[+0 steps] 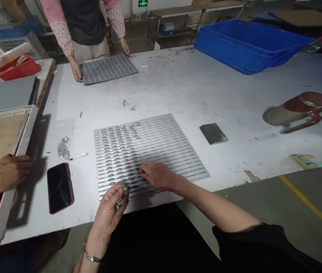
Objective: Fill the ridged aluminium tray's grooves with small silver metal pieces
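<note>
A grey slatted sheet (175, 151) lies flat on the table in front of me. Its left part carries rows of dark leaf-shaped openings; the right part shows plain lines. My left hand (112, 204), with a bracelet at the wrist, is closed around a few small grey slivers (118, 204) at the sheet's near left corner. Fingers bent together, my right hand (158, 175) rests on the sheet at the edge of the patterned part. Whatever its fingertips pinch is hidden. Left of the sheet are a small pile of grey slivers (63, 148) and a pale-handled knife (78, 156).
A phone (60, 187) lies left on the table (172, 87). Across it, a person's hands (77, 72) hold a similar sheet (110, 69). Another person's hand (7, 172) grips a frame at left. Rightward are a dark block (213, 133), a jug (294, 110) and a blue crate (246, 45).
</note>
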A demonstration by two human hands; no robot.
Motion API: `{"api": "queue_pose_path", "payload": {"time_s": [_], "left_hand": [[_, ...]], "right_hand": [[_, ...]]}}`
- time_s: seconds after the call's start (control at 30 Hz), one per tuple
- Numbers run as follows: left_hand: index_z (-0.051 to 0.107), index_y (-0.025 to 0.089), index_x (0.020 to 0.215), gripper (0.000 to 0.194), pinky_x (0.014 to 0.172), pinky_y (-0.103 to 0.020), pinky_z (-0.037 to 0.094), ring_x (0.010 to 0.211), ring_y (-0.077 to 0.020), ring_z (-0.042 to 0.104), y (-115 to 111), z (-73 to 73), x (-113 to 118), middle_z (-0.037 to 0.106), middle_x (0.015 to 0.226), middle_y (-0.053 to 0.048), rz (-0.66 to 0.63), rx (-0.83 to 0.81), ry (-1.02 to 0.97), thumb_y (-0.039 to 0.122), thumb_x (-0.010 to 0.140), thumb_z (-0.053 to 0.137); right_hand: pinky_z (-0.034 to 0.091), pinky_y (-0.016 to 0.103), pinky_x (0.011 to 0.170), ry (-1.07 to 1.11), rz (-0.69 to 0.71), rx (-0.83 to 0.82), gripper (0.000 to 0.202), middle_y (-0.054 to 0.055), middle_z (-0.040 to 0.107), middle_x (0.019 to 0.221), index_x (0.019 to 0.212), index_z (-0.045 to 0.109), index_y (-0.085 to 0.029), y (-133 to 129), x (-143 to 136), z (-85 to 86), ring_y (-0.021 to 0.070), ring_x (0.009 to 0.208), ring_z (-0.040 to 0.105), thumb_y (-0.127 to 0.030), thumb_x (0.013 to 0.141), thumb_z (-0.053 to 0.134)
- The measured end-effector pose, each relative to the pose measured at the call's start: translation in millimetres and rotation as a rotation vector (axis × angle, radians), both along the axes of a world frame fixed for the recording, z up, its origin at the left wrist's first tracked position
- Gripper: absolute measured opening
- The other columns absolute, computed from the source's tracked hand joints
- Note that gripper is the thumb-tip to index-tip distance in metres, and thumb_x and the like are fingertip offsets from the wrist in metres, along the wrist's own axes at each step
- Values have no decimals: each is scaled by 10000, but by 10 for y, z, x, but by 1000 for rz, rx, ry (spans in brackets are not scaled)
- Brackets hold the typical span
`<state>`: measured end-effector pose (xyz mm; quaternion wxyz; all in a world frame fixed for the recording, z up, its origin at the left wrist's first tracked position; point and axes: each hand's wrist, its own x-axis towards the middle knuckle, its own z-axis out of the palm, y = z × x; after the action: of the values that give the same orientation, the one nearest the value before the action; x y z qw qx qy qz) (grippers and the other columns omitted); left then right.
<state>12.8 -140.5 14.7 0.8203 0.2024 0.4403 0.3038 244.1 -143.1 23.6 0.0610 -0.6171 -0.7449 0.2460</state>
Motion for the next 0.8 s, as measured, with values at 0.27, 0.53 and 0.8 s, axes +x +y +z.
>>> {"api": "queue_pose_path", "payload": {"time_s": [0.27,0.53,0.8], "left_hand": [[656,132,883,381,401,-133,159,517,-20,402,-12,2,99,658,767,-38,-47,-26,15,280,646,915],[645,140,828,316,386,-148,142,475,-25,343,-179,58,284,489,592,52,-127,25,25,318,714,879],[736,87,1009,314,407,-120,281,661,-68,536,-322,121,290,649,902,-92,-157,-177,-84,215,741,836]], "right_hand": [[417,280,672,29,-93,29,46,76,713,908,889,642,-181,77,-35,-7,216,810,664,-194,923,670],[550,284,766,839,-273,141,165,33,730,950,1075,675,-215,-645,-238,30,162,831,688,-304,938,649],[579,308,730,914,-512,156,194,57,732,979,1033,631,-213,-873,-86,-257,172,809,690,-381,992,543]]}}
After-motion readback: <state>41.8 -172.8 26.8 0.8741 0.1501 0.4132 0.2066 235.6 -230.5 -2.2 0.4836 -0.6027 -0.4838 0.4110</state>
